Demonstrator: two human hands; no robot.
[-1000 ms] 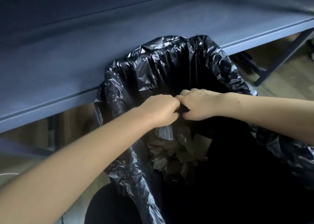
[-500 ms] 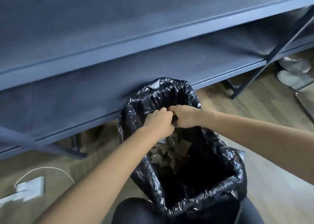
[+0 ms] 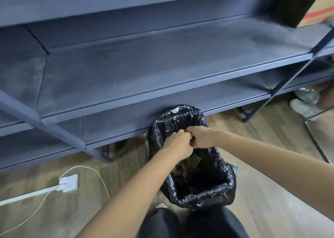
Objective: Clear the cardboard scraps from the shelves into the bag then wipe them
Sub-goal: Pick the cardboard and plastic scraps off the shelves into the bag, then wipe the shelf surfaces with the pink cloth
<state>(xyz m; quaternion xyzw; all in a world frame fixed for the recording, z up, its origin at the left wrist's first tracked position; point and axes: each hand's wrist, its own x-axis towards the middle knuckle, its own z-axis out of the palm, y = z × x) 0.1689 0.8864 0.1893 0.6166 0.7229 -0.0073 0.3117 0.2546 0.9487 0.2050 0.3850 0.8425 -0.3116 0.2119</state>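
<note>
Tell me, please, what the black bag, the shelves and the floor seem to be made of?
Black bag: thin plastic film, glossy, judging by its fine crinkles and highlights.
Shelves: probably painted metal, matte blue-grey, with thin folded edges and slim diagonal braces; the boards could be another material.
Floor: wood-look planks, laminate or vinyl perhaps; grain and seams show.

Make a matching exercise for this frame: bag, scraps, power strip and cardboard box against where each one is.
Things:
1. bag
2. scraps
3. power strip
4. cardboard box

Places:
A. floor, lower left, cable plugged in
B. upper right, on a shelf
C. inside the bag
D. floor, against the lowest shelf edge, under both hands

Pairs: 1-D, 2-C, 3-A, 4-B
</note>
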